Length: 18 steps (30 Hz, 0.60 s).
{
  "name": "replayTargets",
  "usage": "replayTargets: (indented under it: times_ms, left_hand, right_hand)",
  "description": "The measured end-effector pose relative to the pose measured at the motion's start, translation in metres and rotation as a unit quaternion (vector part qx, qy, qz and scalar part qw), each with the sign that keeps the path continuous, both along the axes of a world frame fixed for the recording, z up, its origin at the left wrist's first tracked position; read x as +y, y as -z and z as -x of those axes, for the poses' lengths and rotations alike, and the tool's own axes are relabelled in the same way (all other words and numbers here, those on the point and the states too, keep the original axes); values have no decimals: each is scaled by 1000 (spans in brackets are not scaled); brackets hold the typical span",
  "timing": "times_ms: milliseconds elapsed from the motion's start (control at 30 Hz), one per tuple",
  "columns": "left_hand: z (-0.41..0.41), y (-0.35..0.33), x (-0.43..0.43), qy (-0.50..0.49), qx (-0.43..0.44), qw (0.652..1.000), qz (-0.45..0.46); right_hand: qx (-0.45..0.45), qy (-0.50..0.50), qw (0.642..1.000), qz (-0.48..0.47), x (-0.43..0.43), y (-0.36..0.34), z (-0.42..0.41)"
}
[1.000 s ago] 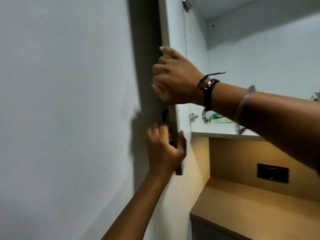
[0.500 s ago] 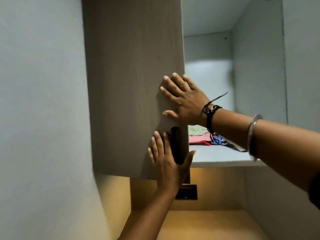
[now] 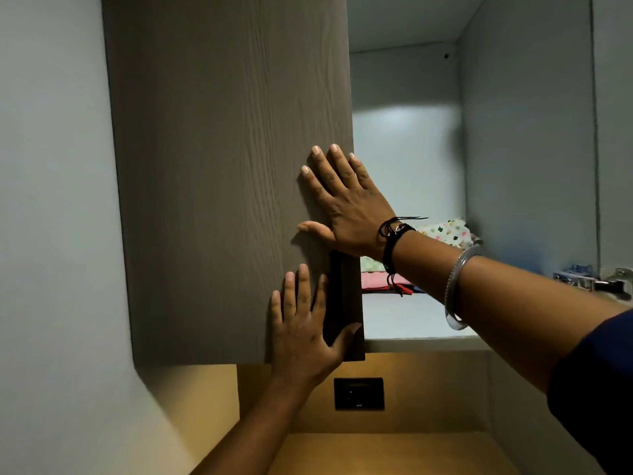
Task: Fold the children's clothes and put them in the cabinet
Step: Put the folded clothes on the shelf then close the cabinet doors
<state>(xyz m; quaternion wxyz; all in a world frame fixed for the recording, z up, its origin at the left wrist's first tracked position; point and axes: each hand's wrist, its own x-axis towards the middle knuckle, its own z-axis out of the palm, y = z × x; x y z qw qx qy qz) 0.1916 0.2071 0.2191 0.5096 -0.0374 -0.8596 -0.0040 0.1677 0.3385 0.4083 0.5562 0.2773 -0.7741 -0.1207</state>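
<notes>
The cabinet door (image 3: 222, 166), a broad wood-grain panel, fills the upper left and hangs partly swung across the opening, its free edge running down the middle. To its right the cabinet (image 3: 524, 149) stands open, pale grey inside, with a single shelf (image 3: 418, 323) at the bottom. Below the cabinet a warm-lit wooden niche (image 3: 428, 389) recedes, and under it the table (image 3: 394, 454) surface glows yellow.

The right arm reaches in from the right edge, a dark blue sleeve (image 3: 596, 389) at the elbow. The right hand (image 3: 346, 207) lies flat against the door face near its free edge, fingers spread and pointing up, grip released, holding nothing. The left hand (image 3: 305, 330) comes up from below and presses flat on the door's lower corner, its thumb hooked across the dark vertical handle (image 3: 337, 296); its grip is also loose and open, not clasping the handle.

The folded children's clothes (image 3: 445, 231) sit on the shelf toward the back, partly hidden behind the right forearm: a pale printed piece on top, a green one and a pink one beneath.

A black switch plate (image 3: 359, 394) is set in the niche wall. A metal hinge (image 3: 603, 282) shows at the far right. On the right forearm are a clear bangle (image 3: 455, 286) and black cord bracelets (image 3: 394, 238).
</notes>
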Motion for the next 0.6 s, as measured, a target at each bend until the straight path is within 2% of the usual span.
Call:
replayTargets:
  times_ms: [200,333,400,500,600]
  left_hand:
    - [-51,4,-1,53,-55,996,-50]
    - [-106,-4,7,72,-25,978,-195]
    - [-136,-24,26,98,-11,970,-220]
    - [-183,-59,69,166,20,972,-166]
    - [-232,-99,122,244,64,967,-43]
  right_hand:
    - [-102,14,995,6,16,25,-43]
    - [-165,3,986,31,55,51,-110]
    - [-176,-1,983,41,80,61,-155]
    - [-169,0,985,36,128,71,-225]
    - [-130,4,991,13,194,76,-286]
